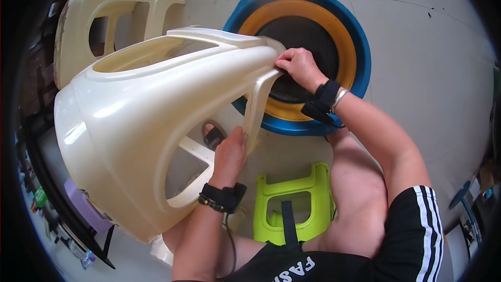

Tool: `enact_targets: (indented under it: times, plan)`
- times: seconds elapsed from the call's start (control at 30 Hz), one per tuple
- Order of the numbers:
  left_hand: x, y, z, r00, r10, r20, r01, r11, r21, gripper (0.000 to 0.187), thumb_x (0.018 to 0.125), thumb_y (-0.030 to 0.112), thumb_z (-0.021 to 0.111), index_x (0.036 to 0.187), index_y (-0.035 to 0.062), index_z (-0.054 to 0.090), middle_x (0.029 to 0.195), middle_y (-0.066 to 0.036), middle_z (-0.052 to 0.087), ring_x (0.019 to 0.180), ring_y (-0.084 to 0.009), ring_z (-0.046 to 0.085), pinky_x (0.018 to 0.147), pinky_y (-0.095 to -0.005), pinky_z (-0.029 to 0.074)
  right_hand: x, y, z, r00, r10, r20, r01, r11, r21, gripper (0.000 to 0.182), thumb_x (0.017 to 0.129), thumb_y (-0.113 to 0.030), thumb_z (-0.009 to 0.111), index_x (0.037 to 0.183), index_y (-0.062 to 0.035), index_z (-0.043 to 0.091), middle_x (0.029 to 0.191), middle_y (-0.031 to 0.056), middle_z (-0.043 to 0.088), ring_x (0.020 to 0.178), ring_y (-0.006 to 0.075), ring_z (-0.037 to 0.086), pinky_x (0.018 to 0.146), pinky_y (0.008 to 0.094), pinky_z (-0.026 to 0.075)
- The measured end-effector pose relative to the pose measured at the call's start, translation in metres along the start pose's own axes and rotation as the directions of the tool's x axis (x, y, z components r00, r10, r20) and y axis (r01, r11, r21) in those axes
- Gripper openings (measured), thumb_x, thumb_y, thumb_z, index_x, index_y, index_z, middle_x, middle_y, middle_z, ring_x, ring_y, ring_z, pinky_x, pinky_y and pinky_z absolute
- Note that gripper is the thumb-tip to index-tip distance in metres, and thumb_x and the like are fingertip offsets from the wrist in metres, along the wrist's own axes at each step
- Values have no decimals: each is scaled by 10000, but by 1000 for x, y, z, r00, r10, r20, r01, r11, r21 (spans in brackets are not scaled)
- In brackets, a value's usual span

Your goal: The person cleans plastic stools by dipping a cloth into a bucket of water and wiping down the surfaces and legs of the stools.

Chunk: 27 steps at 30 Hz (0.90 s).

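A large cream plastic stool (125, 109) lies tilted on its side in front of me, its seat toward the left and its legs toward the right. My left hand (230, 156) is closed around the bar near the feet of the stool. At the end of the upper leg, my right hand (301, 68) has its fingertips pinched together against the plastic edge. Whether anything small is between those fingers is hidden. Just beyond and beneath the right hand stands a blue basin (361, 68) with an orange inner ring (347, 47) and a dark middle.
Another cream stool (65, 47) lies at the upper left. Between my legs is a lime green stool (284, 185). A purple plastic piece (86, 206) sits at lower left beside a black-edged panel. A sandalled foot (213, 134) shows through the stool's opening.
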<state>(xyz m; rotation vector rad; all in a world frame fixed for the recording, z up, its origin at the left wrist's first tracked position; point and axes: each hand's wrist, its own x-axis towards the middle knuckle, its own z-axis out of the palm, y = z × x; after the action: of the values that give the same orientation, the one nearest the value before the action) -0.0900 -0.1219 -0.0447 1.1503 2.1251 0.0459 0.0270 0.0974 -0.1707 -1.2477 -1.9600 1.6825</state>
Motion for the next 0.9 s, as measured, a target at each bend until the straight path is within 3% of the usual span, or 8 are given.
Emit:
enact_targets:
  times: [0.1,0.23,0.33,0.43,0.6,0.7,0.8,0.9]
  plan:
    - [0,1,-1,1000,-19,11,19,1000,-17,167,947,199,476,900,40,455,703,-266,577,739,-476,574,644,-566,431,-11,25,12,882,-469,38,455,830,-323,202,759,44,602,895,-45,723,920,128,677,888,290,620,782,345,517]
    - [0,1,-1,999,-38,23,38,999,2,165,947,197,474,895,42,453,708,-265,578,740,-478,571,654,-565,430,-25,19,-5,939,-332,94,340,843,-417,270,764,79,572,967,-46,698,944,123,651,943,293,585,798,379,506]
    - [0,3,-2,999,-36,30,36,999,10,162,947,197,473,898,43,454,710,-264,580,735,-477,570,654,-564,430,-20,36,-9,961,-266,76,277,934,-224,237,785,32,577,983,-43,685,951,143,647,942,322,593,793,407,501]
    - [-1,2,-2,1000,9,-13,-9,1000,25,163,948,198,472,899,44,456,704,-264,576,737,-475,572,651,-563,430,-8,45,-22,991,-112,-69,81,930,-358,196,819,-42,577,988,-46,675,982,159,643,944,356,600,809,425,494]
    - [-1,4,-2,999,-39,11,39,999,-6,161,946,192,473,888,42,460,701,-266,573,737,-475,571,644,-565,425,8,65,-21,965,-97,244,207,850,-484,266,800,-123,637,1052,-44,667,964,199,653,948,359,624,838,434,498]
    - [-1,4,-2,1000,-27,7,27,1000,-12,160,944,186,476,885,39,461,699,-267,574,735,-477,571,641,-565,425,17,63,-16,898,163,409,-26,947,-319,336,787,-145,663,1111,-56,653,1052,207,636,1018,352,603,873,419,493]
    - [-1,3,-2,1000,-17,3,17,1000,-16,158,943,183,479,888,36,460,696,-268,573,735,-478,571,639,-564,427,14,63,-10,901,231,366,-119,946,-303,310,774,-150,675,1075,-74,677,1050,199,650,985,360,616,877,407,499]
    - [-1,3,-3,1000,-24,13,24,1000,-12,156,943,181,481,892,36,458,694,-269,571,737,-478,572,639,-564,428,-4,66,-7,919,-94,382,272,854,-443,283,772,-150,680,1049,-97,697,1013,169,665,946,361,629,866,411,508]
